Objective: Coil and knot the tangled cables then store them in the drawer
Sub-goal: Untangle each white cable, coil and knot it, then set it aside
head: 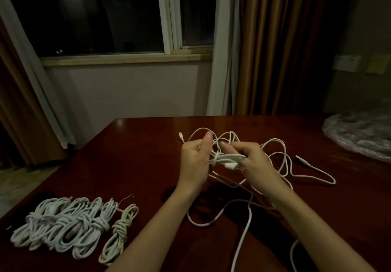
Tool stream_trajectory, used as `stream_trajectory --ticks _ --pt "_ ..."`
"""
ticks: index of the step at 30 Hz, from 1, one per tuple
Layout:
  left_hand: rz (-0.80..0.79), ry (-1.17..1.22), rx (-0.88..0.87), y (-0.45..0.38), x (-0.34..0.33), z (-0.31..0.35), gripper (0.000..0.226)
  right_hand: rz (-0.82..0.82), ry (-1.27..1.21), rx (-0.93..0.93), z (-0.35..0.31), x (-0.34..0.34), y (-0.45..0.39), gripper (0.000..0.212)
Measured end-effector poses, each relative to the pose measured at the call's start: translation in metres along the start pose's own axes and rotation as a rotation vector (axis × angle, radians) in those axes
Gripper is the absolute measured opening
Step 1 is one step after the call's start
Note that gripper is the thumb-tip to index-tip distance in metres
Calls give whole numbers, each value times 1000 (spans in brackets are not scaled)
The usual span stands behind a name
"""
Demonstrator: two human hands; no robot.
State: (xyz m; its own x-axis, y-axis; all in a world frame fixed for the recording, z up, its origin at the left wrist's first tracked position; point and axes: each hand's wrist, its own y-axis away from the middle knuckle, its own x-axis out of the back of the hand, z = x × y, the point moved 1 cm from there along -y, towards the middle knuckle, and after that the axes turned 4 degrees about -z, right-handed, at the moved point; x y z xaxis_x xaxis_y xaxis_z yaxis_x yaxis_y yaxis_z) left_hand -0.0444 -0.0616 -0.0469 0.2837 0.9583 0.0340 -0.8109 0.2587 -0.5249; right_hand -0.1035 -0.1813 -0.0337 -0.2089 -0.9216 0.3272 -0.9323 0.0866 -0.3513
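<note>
Above the middle of the dark red table (135,151) I hold a tangle of white cables (277,155). My left hand (194,161) grips strands on the tangle's left side, thumb raised. My right hand (251,159) pinches a short coiled bundle (228,159) with a plug at its end. Loose loops trail over the table to the right and down toward me. A small white connector (181,135) sticks out at the upper left of the tangle. No drawer is in view.
Several coiled and knotted white cables (63,227) lie in a row at the table's front left, a smaller one (118,231) beside them. A crumpled clear plastic bag (359,134) sits at the far right. Window and curtains stand behind the table.
</note>
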Motion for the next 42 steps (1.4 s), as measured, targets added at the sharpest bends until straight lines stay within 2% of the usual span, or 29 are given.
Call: stream_trajectory --ticks 2,4,7,9,13,16,18,22,27,32,37,42 --pt "113 30 37 -1 4 0 55 -30 161 -30 6 -15 2 30" --pt "208 26 43 -2 11 0 55 -92 334 -54 6 -32 6 37" --pt "275 -70 5 -8 21 -5 57 -231 434 -3 -7 -55 20 43" --pt "254 -183 -40 -10 26 -11 60 -263 433 76 -18 -60 27 36" --pt "118 -347 -130 -7 29 -20 59 -107 438 218 -32 -40 21 24" --pt "6 -341 -169 -6 25 -17 53 56 423 232 -25 -15 11 28" --pt "-44 -271 -147 -5 20 -13 54 104 361 194 -16 0 4 30" --pt "-74 -50 -6 -1 8 -9 61 -12 177 53 -5 6 0 36" --pt "91 82 119 -2 8 -10 49 -51 251 16 6 -16 2 23" --pt "197 6 126 -2 15 -11 57 -132 454 -75 6 -37 7 48" --pt "265 -39 156 -7 22 -17 59 -258 400 -49 -2 -53 16 36" --pt "214 -320 -24 -5 27 -20 62 -304 442 1 -13 -56 20 36"
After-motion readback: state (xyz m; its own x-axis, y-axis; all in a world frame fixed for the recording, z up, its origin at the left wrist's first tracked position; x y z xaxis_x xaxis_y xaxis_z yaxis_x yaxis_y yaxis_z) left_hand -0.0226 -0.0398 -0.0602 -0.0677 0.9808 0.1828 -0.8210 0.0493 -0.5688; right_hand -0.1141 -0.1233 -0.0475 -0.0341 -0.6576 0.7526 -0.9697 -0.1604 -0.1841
